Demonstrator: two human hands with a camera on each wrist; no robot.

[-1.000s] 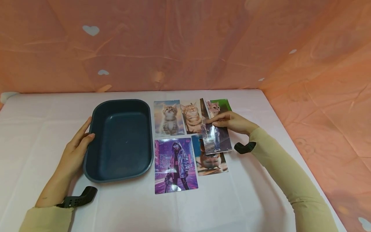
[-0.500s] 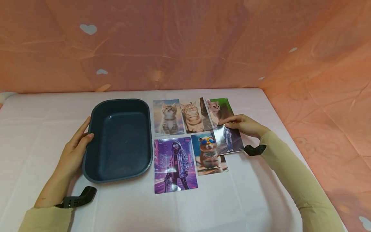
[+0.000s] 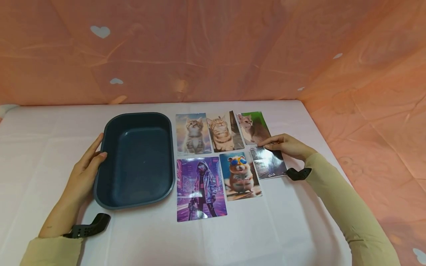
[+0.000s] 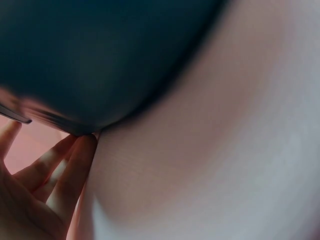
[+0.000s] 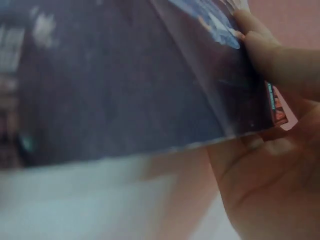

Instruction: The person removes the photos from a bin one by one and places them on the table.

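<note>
In the head view my left hand (image 3: 84, 166) is at the left side of a deep dark blue tray (image 3: 141, 162), thumb at its rim. The left wrist view shows its fingers (image 4: 75, 170) against the tray's lower outer wall. My right hand (image 3: 291, 147) pinches a glossy dark picture card (image 3: 269, 162) between thumb and fingers, at the right end of the front row. Glare hides much of its print. Another printed edge (image 5: 277, 107) shows behind that card in the right wrist view. Just left lies a picture of a hamster in sunglasses (image 3: 240, 175).
A purple picture of a hooded figure (image 3: 201, 188) lies nearest the tray. Behind are a kitten picture (image 3: 194, 135), an orange cat picture (image 3: 221, 135) and a cat on green (image 3: 254, 129). An orange cloth (image 3: 213, 51) hangs behind the white tablecloth (image 3: 233, 240).
My right hand has moved right and slightly toward me with the card, uncovering the hamster picture and the cat on green. The left hand stays at the tray.
</note>
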